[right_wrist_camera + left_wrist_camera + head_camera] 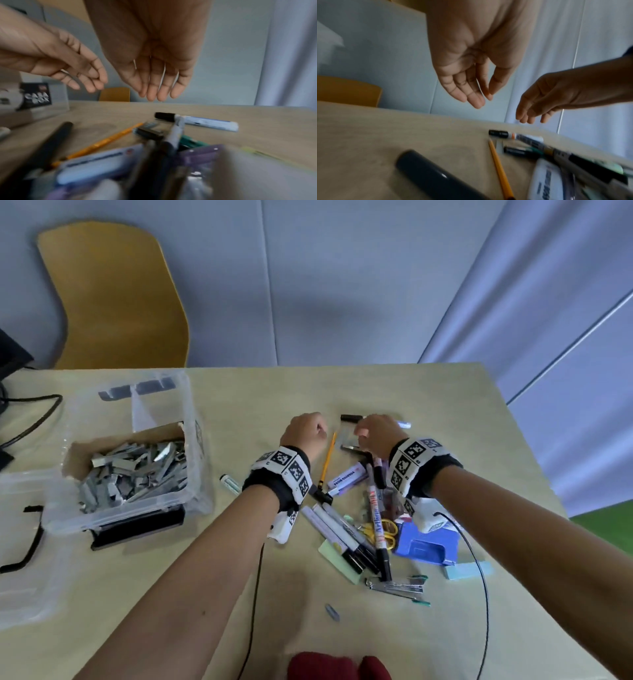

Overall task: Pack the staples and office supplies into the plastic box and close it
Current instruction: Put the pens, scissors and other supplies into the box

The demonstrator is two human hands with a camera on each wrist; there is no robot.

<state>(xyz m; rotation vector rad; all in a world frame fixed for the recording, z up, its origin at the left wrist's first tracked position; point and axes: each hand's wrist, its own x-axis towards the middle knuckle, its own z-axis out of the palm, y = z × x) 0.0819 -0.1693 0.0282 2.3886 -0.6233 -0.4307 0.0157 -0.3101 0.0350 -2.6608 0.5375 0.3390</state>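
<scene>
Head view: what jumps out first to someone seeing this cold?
First, the clear plastic box at the table's left, lid off, with a cardboard tray of grey metal staple strips inside. Next, the jumbled pile of markers, pens and a blue stapler at centre right. The left hand and right hand hover over the pile's far end, both open, gripping nothing.

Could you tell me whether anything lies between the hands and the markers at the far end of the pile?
Nothing visible does. The left hand and right hand hover open above the table, with only air down to the black-capped marker and pencil.
</scene>
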